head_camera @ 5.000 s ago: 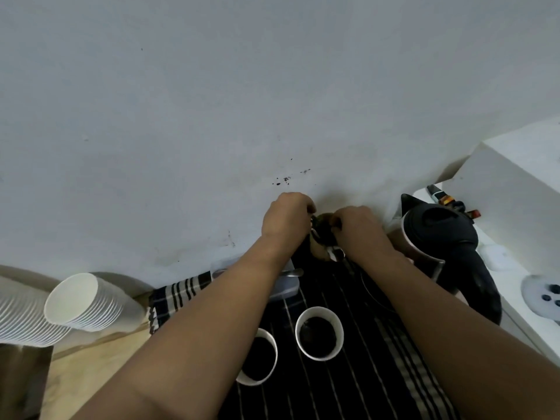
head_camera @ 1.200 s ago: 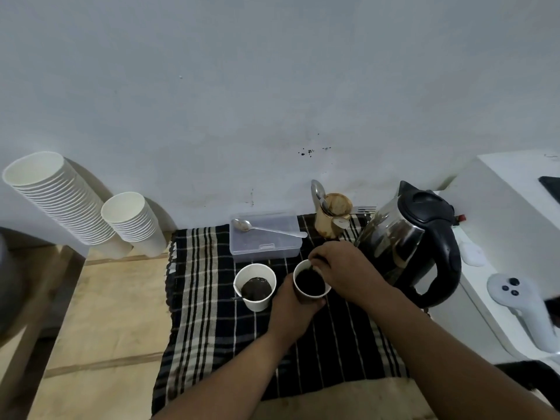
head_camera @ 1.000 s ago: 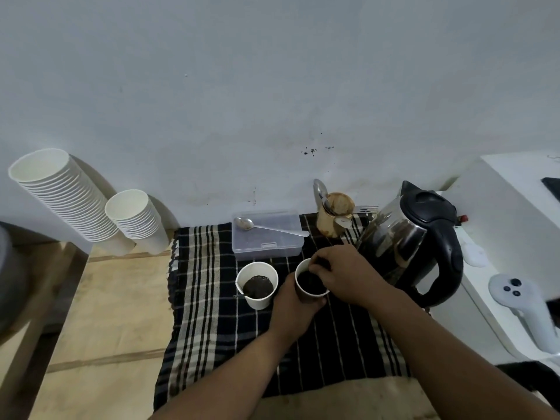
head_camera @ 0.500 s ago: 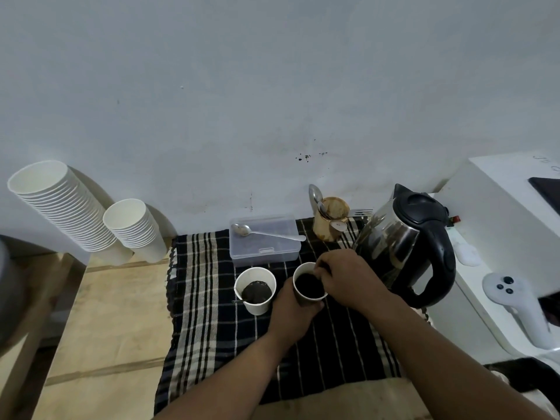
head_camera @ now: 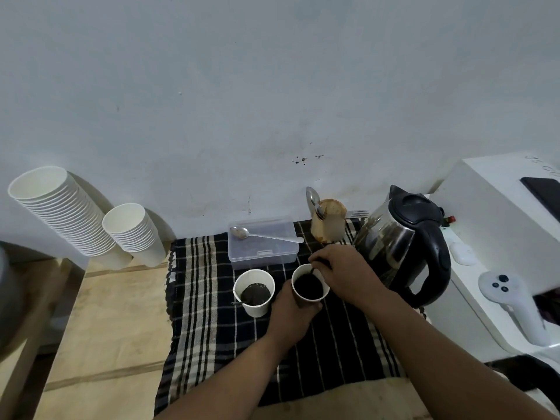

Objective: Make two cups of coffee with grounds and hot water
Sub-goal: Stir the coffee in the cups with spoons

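Down in the head view, two paper cups stand side by side on a black-and-white checked cloth (head_camera: 212, 313) spread over the wooden surface (head_camera: 115, 322). The left hand (head_camera: 291, 310) wraps its grip around the lower wall of the right-hand paper cup (head_camera: 309, 287), which is full of dark coffee. The right hand (head_camera: 342, 274), at about 2 o'clock from that cup, pinches a thin dark stirrer (head_camera: 312, 269) whose lower end dips into the liquid at the cup's far rim. Just beside, at 9 o'clock, the second paper cup (head_camera: 254, 292) holds wet dark grounds, with a spoon handle (head_camera: 238, 303) poking over its near-left rim. At 12 o'clock from the cups sits a clear plastic box (head_camera: 263, 247) with a metal spoon (head_camera: 263, 234) lying across its lid. At 1 o'clock a small wooden holder (head_camera: 328, 225) with spoons stands against the wall. A steel electric kettle (head_camera: 403, 244) with black lid and handle stands at 3 o'clock, just behind the right hand. Well apart at 9 o'clock, two leaning stacks of white paper cups (head_camera: 75, 219) rest against the wall. A white handheld controller (head_camera: 512, 301) lies on the white unit at far right.
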